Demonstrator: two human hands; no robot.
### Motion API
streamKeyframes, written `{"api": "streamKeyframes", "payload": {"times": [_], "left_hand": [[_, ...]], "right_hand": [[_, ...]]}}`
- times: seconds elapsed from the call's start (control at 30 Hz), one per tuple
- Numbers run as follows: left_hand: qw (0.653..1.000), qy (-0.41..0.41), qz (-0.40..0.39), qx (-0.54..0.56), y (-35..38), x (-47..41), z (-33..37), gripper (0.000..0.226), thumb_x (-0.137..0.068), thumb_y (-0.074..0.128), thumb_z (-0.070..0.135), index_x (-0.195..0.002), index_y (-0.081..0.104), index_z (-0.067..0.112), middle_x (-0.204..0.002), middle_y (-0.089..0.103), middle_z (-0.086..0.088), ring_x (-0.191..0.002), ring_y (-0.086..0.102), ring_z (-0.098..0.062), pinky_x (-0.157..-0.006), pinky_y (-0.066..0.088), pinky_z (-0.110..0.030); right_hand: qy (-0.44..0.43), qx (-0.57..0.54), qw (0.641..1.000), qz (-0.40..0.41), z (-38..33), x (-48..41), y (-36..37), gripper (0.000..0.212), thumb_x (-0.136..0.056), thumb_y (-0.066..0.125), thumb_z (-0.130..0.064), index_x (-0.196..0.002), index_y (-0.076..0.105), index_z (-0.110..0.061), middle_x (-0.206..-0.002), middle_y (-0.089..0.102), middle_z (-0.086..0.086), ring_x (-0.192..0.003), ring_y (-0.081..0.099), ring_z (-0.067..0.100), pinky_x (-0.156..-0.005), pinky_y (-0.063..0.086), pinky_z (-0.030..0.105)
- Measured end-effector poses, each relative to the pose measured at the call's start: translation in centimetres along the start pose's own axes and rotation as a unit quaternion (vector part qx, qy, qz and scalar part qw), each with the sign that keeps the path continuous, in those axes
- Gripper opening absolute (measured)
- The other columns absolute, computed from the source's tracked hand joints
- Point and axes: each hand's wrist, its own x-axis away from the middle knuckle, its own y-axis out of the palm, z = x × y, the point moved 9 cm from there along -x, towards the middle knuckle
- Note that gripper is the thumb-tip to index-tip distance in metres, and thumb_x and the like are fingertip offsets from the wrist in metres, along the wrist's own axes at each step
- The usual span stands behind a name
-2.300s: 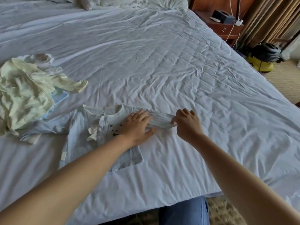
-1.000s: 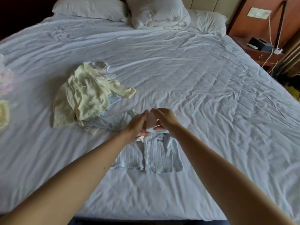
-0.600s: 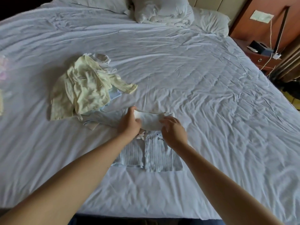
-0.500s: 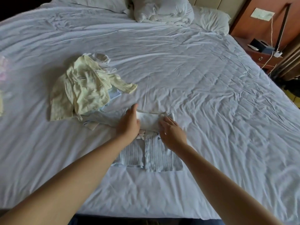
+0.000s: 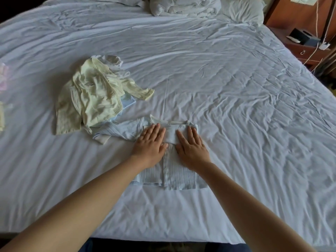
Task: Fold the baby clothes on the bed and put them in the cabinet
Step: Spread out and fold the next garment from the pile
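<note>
- Step in hand: folding the blue ribbed baby top [image 5: 171,174]. It lies front-up on the bed [image 5: 236,88], close to the near edge, with the button strip running down the middle.
- My left hand [image 5: 150,142] is flat on the chest of the top, fingers straight and slightly apart. It presses down and grips nothing.
- My right hand [image 5: 192,148] does the same just beside it: palm down, fingers straight and a little spread, no pinch.
- The folded sleeve [image 5: 171,135] lies across the chest between and under both palms. I judge I'm smoothing that fold flat.
- The other sleeve [image 5: 116,131] sticks out to the left, unfolded, its end just beside the yellow heap [image 5: 91,95].
- Next move, my guess: left hand lifts and takes that sleeve by the cuff, then lays it across. The right hand should hold the body so the first fold doesn't slip. Then hem up to collar.
- Task is early on: the heap is unfolded and nothing is stacked that I can see.
- The cabinet is not in view, so I can't say where it is.
- Can't count the pieces in the heap; a pale blue piece [image 5: 128,101] peeks out from under it.
- The pink scrap [image 5: 3,77] at the left edge is cut off, so I can't tell what it is.
- The nightstand [image 5: 305,50] is far right; the small items on it are too small to name.
</note>
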Motion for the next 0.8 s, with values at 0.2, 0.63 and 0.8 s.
{"api": "streamKeyframes", "payload": {"times": [0.2,0.63,0.8], "left_hand": [[0.997,0.027,-0.022,0.071,-1.5,0.4,-0.1,0.061,-0.104,0.022,0.046,-0.156,0.007,0.018,-0.164,0.000,-0.001,-0.150,-0.003,-0.014,-0.118,-0.004,-0.029],[0.945,-0.043,0.290,0.148,-5.9,11.7,-14.2,0.028,-0.081,0.047,0.021,-0.095,0.071,0.019,-0.095,0.067,0.004,-0.084,0.062,-0.021,-0.068,0.053,-0.036],[0.947,-0.049,0.270,0.170,-3.9,12.6,-16.5,0.027,-0.080,0.048,0.017,-0.093,0.071,0.019,-0.096,0.068,0.005,-0.084,0.062,-0.022,-0.069,0.051,-0.038]], "right_hand": [[-0.008,0.012,0.998,-0.060,-0.3,-0.4,-0.8,0.052,-0.101,0.023,-0.055,-0.151,0.014,-0.048,-0.164,-0.003,0.007,-0.151,-0.008,0.022,-0.120,0.008,0.039],[-0.152,-0.046,0.985,0.062,-15.1,-3.6,-5.9,0.030,-0.095,0.051,-0.030,-0.123,0.063,-0.029,-0.129,0.059,-0.008,-0.123,0.047,0.014,-0.087,0.046,0.032],[-0.172,-0.037,0.984,0.003,-21.8,-6.0,-3.5,0.042,-0.095,0.054,-0.034,-0.136,0.053,-0.028,-0.138,0.055,-0.003,-0.126,0.049,0.019,-0.098,0.044,0.036]]}}
